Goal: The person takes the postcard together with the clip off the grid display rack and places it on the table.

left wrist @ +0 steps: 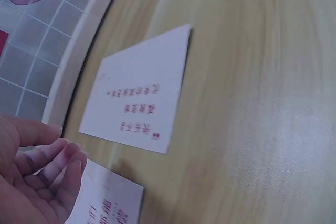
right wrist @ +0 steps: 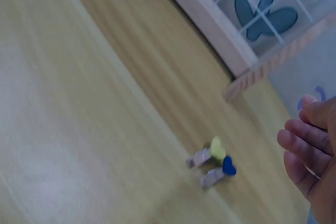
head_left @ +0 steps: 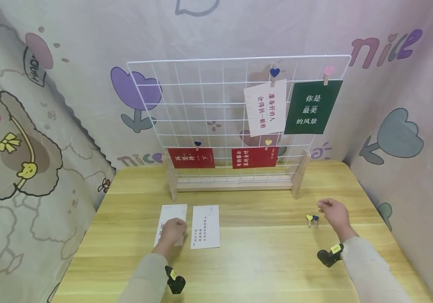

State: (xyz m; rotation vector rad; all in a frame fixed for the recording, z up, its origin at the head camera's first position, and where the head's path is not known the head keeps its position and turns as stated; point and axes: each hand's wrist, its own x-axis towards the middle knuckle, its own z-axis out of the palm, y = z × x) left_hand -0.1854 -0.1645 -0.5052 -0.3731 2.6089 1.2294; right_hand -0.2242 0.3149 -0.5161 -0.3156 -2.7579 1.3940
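My left hand (head_left: 173,232) hovers over a white card (head_left: 175,210) with red writing at the table's left, covering part of it. Its fingers (left wrist: 73,179) are loosely curled, with nothing visible between them. A second white card (head_left: 205,227) lies just to the right. On the other side my right hand (head_left: 335,214), fingers relaxed and holding nothing, is raised beside two small wooden clothespins. One carries a yellow heart (right wrist: 217,149), the other a blue heart (right wrist: 229,166).
A white wire grid (head_left: 201,93) stands on wooden feet at the back of the table (head_left: 262,261). Clipped to it are a white card (head_left: 265,108), a green card (head_left: 313,107), a left red card (head_left: 191,158) and a right red card (head_left: 254,157). Patterned cloth hangs behind.
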